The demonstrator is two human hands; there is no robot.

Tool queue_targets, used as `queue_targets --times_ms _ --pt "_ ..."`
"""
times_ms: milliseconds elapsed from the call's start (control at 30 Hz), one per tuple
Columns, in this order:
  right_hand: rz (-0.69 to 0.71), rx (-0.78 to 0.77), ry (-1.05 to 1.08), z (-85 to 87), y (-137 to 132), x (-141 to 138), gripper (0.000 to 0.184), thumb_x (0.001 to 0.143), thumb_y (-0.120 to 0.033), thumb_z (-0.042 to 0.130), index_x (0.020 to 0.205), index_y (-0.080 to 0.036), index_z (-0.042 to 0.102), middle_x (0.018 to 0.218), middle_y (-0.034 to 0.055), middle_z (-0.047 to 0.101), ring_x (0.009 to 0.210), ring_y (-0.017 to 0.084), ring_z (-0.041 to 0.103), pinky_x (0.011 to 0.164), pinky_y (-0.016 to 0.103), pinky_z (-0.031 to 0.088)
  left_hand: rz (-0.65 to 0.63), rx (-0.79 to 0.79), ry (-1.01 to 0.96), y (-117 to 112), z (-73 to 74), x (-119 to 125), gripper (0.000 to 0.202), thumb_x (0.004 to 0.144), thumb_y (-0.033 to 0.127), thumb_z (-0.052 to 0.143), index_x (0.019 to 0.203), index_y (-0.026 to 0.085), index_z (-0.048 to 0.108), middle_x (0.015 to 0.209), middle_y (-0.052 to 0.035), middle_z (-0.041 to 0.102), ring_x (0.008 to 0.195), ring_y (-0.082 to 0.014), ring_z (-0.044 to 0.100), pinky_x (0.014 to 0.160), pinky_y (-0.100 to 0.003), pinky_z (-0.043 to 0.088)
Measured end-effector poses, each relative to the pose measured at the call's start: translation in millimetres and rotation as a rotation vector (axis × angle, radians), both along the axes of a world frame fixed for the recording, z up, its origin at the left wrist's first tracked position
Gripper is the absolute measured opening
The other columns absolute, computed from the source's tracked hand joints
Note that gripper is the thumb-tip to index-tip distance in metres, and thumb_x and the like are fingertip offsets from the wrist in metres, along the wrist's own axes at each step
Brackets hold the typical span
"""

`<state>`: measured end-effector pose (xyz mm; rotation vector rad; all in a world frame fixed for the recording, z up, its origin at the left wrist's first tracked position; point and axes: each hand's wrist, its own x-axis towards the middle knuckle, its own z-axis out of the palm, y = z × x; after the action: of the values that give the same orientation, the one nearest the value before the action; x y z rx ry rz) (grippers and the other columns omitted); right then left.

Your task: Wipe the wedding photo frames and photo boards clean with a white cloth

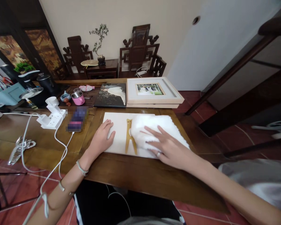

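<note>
A flat white board [118, 140] lies on the wooden table, with a tan, long-legged figure [128, 128] on its face. Fluffy white material [159, 120], perhaps a cloth or fleece, covers the board's right part and reaches past its edge. My left hand [103, 136] rests on the board's left edge, fingers loosely stretched and thumb out. On top of the white material lies my right hand [165, 145], palm down with spread fingers and a ring on one of them. The board's right side is hidden under the material and this hand.
Behind the board sit light-framed pictures [152, 101] and a dark photo panel [111, 95]. To the left are a blurred-out phone [77, 118], a white power strip [52, 118] with trailing cables, a pink cup [78, 98] and a crumpled clear wrapper [20, 150].
</note>
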<state>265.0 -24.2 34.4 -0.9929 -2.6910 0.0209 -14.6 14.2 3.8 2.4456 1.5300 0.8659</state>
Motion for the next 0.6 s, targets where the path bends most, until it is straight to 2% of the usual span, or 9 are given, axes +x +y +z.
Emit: queue_targets --times_ms 167,300,433,600 --pt "-0.145 -0.016 0.000 -5.0 57.6 -4.8 0.034 0.094 -0.026 0.038 0.107 -0.012 0.067 0.137 0.0223 0.049 0.133 0.033 0.037 0.106 0.061 0.029 -0.005 0.012 -0.005 0.5 -1.0 -0.4 0.035 0.087 0.021 0.050 0.119 0.007 0.056 0.132 -0.0202 0.054 0.130 -0.0282 0.045 0.109 -0.047 0.038" --pt "-0.221 -0.059 0.001 -7.8 74.5 -14.2 0.040 0.096 -0.028 0.033 0.120 -0.010 0.059 0.133 0.0193 0.054 0.137 0.032 0.029 0.106 0.063 0.025 -0.007 0.019 0.005 0.2 -0.3 -0.5 0.033 0.088 0.021 0.050 0.119 0.010 0.056 0.132 -0.0191 0.055 0.129 -0.0277 0.046 0.108 -0.048 0.039" --pt "-0.226 -0.065 0.012 -7.6 55.5 -23.8 0.040 0.096 -0.025 0.033 0.120 -0.006 0.059 0.127 0.0223 0.057 0.137 0.035 0.029 0.105 0.067 0.025 -0.006 0.005 0.008 -0.3 0.9 -0.3 0.033 0.088 0.022 0.049 0.119 0.010 0.055 0.133 -0.0191 0.054 0.130 -0.0276 0.046 0.108 -0.048 0.039" --pt "-0.108 -0.074 0.074 -2.8 -5.0 -31.7 0.036 0.085 -0.008 0.040 0.111 -0.012 0.065 0.137 0.0196 0.050 0.138 0.036 0.025 0.104 0.069 0.023 -0.007 0.005 0.007 0.3 -0.5 0.1 0.033 0.088 0.022 0.049 0.119 0.011 0.055 0.133 -0.0182 0.054 0.130 -0.0277 0.045 0.109 -0.048 0.038"
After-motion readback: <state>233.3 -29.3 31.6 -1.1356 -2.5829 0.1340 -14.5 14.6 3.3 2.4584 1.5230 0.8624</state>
